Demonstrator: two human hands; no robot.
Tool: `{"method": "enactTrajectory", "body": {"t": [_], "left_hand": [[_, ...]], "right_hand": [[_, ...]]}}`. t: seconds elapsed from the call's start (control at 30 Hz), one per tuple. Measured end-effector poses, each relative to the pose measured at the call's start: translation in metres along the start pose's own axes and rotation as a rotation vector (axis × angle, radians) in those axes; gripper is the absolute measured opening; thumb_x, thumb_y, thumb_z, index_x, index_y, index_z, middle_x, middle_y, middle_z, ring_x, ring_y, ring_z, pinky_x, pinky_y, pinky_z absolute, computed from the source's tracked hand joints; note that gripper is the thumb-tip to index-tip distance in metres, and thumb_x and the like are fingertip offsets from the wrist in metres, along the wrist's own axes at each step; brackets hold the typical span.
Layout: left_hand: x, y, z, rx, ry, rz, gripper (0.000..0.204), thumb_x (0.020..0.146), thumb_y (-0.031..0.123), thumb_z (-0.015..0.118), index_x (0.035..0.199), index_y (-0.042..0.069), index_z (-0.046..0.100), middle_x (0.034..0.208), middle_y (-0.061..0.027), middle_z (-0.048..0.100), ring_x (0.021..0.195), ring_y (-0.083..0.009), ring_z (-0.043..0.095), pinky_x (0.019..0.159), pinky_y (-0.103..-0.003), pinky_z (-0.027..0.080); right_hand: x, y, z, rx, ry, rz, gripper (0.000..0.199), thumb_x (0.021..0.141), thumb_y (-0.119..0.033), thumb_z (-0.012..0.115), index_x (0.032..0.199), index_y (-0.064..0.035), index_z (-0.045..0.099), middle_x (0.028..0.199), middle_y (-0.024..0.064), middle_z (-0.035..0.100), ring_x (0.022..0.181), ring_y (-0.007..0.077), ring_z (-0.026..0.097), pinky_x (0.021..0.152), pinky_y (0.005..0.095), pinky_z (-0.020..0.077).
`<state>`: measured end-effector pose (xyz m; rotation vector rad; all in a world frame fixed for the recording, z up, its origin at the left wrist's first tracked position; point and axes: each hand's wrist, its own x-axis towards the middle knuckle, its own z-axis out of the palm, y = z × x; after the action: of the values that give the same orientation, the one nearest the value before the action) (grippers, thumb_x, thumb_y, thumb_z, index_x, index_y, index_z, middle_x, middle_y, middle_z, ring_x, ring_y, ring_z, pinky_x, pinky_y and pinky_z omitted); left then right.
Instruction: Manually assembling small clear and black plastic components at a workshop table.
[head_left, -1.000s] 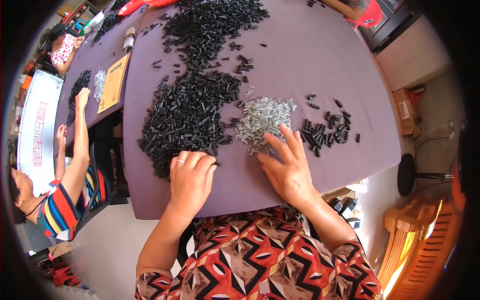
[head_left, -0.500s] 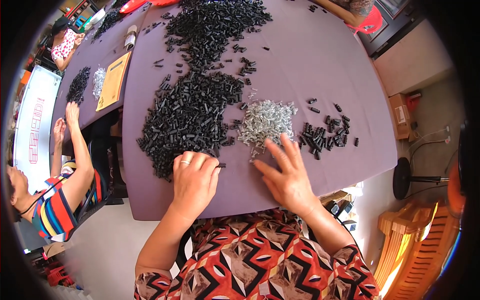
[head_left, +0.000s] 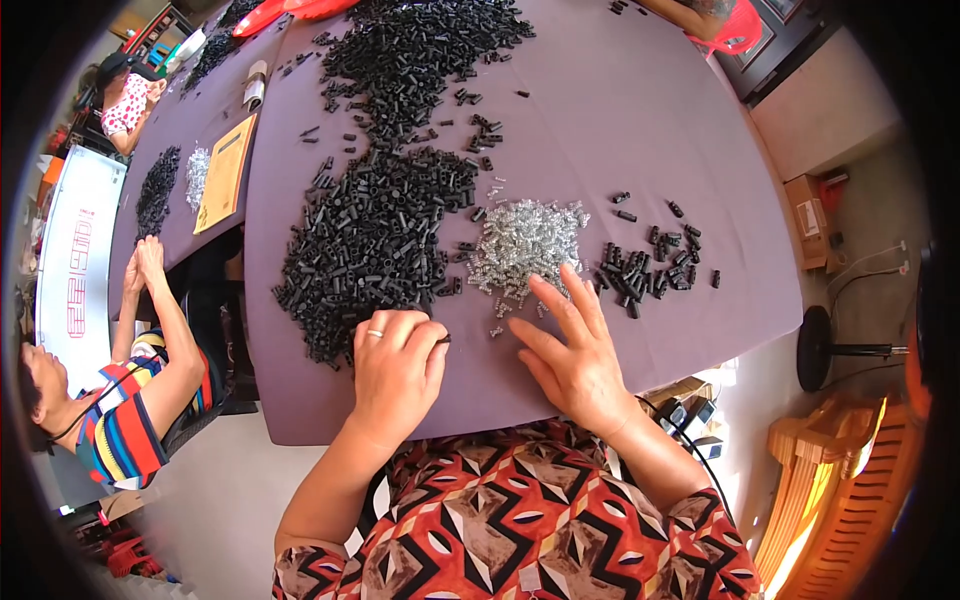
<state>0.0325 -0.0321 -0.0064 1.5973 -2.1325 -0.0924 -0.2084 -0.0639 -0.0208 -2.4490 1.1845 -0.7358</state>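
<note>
My left hand (head_left: 397, 368) is closed at the near edge of a large heap of small black plastic tubes (head_left: 372, 240). Between its thumb and fingers pokes the dark end of a black plastic tube (head_left: 444, 340); the fingers cover the rest. To the right lies a pile of small silvery springs (head_left: 528, 245). My right hand (head_left: 580, 372) reaches over the near edge of that pile with its fingers spread, the fingertips at the springs and nothing visible in its grasp. Beyond these fingertips, on the right, is a looser group of black pieces (head_left: 650, 268).
The purple-grey cloth table (head_left: 700, 130) carries more black pieces toward its far end. At a neighbouring table on the left, a person in a striped top (head_left: 125, 415) works near a yellow-brown board (head_left: 228, 172). Stacked orange-brown wooden pieces (head_left: 830, 480) stand at lower right.
My left hand has shifted slightly right, and less of the black tube shows past its fingers. My right hand stays nearly in place, still spread. The neighbour's hands have come together.
</note>
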Motion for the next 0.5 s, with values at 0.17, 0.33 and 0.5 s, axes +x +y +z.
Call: {"method": "enactTrajectory", "body": {"t": [0.17, 0.33, 0.5], "left_hand": [[-0.009, 0.009, 0.005, -0.47, 0.01, -0.168, 0.02, 0.08, -0.008, 0.075, 0.094, 0.001, 0.064, 0.104, -0.012, 0.069, 0.089, -0.0242, 0.07, 0.077, -0.034, 0.057], [-0.015, 0.012, 0.008, -0.847, -0.066, -0.408, 0.014, 0.087, -0.008, 0.072, 0.094, -0.002, 0.062, 0.099, -0.0087, 0.069, 0.084, -0.0117, 0.068, 0.075, -0.027, 0.057], [-0.009, 0.012, 0.014, -0.975, -0.149, -0.53, 0.017, 0.091, -0.007, 0.068, 0.107, -0.003, 0.067, 0.098, -0.0081, 0.069, 0.085, -0.0116, 0.068, 0.075, -0.026, 0.057]], "right_hand": [[0.022, -0.003, 0.018, -0.021, 0.095, -0.092, 0.02, 0.078, -0.011, 0.074, 0.097, -0.0061, 0.073, 0.142, 0.0151, 0.056, 0.143, 0.0427, 0.041, 0.117, 0.0585, 0.0363], [0.025, -0.006, 0.012, 0.117, 0.142, -0.03, 0.02, 0.075, -0.001, 0.078, 0.092, -0.0084, 0.071, 0.127, 0.0093, 0.064, 0.127, 0.0385, 0.054, 0.099, 0.0481, 0.0495], [0.022, -0.006, 0.015, 0.377, 0.053, 0.055, 0.017, 0.083, -0.001, 0.075, 0.098, -0.0055, 0.068, 0.102, 0.0074, 0.069, 0.098, 0.0279, 0.066, 0.085, 0.0401, 0.0537]]}}
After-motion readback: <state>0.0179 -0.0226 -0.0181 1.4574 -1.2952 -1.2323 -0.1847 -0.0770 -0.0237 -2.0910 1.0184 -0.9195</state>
